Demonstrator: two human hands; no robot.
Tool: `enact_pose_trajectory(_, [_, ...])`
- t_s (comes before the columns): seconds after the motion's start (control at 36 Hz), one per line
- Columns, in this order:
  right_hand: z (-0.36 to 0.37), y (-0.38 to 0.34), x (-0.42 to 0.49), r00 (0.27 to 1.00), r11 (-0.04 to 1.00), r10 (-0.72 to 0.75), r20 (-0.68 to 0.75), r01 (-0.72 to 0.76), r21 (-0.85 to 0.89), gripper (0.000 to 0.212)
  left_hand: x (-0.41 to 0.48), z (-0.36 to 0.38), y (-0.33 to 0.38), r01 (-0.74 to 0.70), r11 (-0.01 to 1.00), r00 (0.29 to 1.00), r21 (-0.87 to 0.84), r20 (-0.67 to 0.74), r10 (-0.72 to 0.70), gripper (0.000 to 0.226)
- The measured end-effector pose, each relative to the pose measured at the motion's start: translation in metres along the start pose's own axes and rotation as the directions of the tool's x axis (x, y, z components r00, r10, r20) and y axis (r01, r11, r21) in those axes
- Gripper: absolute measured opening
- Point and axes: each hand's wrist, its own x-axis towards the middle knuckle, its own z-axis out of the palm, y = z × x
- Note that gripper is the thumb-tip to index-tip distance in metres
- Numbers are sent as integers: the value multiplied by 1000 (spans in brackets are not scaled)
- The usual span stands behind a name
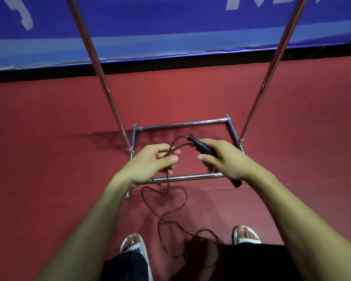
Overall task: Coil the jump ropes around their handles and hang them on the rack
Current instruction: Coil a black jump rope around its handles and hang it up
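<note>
Black handle (202, 147) in fist of R hand (226, 160), cord (175, 141) in pinch of L hand (151, 162)

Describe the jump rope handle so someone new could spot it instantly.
Find the chrome rack base on the red floor. Above it, the right hand grips a black stick-like handle. Unlike the thin cord that the left hand holds, it is thick and straight.
</note>
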Motion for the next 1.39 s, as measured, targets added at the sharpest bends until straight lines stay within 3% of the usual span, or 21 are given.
enact_pose_trajectory(0.11, [-2,-2,-1,997,986,-82,6,82,-142,51,0,7,10,-1,1000,1000,13,19,1,32])
enact_pose_trajectory(0.19, [1,-4,-1,990,973,-139,26,141,-183,69,3,16,20,-57,997,998,49,17,57,26])
enact_pose_trajectory(0.28, [4,-6,-1,993,974,-113,28,116,-194,77,4,24,21,-92,995,993,35,-69,95,22])
enact_pose_trajectory(0.39, [5,-9,-3,988,968,-149,26,151,-200,65,0,32,15,-94,995,988,33,-120,97,22])
enact_pose_trajectory(0.5, [-3,-5,-4,1000,966,9,-7,-11,-260,56,-4,31,13,-139,990,975,-16,-176,134,21])
enact_pose_trajectory(0.56, [-9,-3,-6,997,944,80,-7,-78,-321,25,-5,29,14,-177,983,956,-43,-247,161,22])
enact_pose_trajectory(0.58, [-12,-3,-7,995,948,102,-18,-102,-301,10,-5,27,14,-188,981,948,-47,-271,169,23])
enact_pose_trajectory(0.64, [-15,-3,-10,994,975,110,-15,-111,-194,19,-4,23,14,-192,981,945,-24,-274,178,23])
enact_pose_trajectory(0.69, [-14,-7,-12,995,995,101,-20,-101,11,15,-4,19,14,-182,982,950,42,-251,186,23])
enact_pose_trajectory(0.78, [-11,-11,-13,979,951,154,-137,-109,290,9,-5,18,12,-149,976,958,157,-222,182,21])
enact_pose_trajectory(0.89, [-10,-13,-11,954,878,209,-216,-85,472,4,-5,22,8,-110,982,962,151,-233,144,19])
enact_pose_trajectory(1.0, [-5,-14,-10,948,866,210,-240,-66,496,4,-5,27,11,-100,992,959,-83,-274,74,20])
enact_pose_trajectory(1.14, [0,-16,-9,926,804,246,-286,-30,595,5,-5,33,6,-134,991,946,9,-298,130,21])
enact_pose_trajectory(1.19, [1,-18,-11,931,830,231,-282,-37,557,4,-5,39,5,-117,993,930,-21,-352,102,23])
enact_pose_trajectory(1.31, [3,-21,-13,961,894,183,-208,-75,441,9,-1,48,12,-140,942,892,-305,-451,-13,27])
enact_pose_trajectory(1.39, [4,-20,-13,956,864,197,-219,-63,499,12,1,46,17,-147,902,896,-407,-442,-54,28])
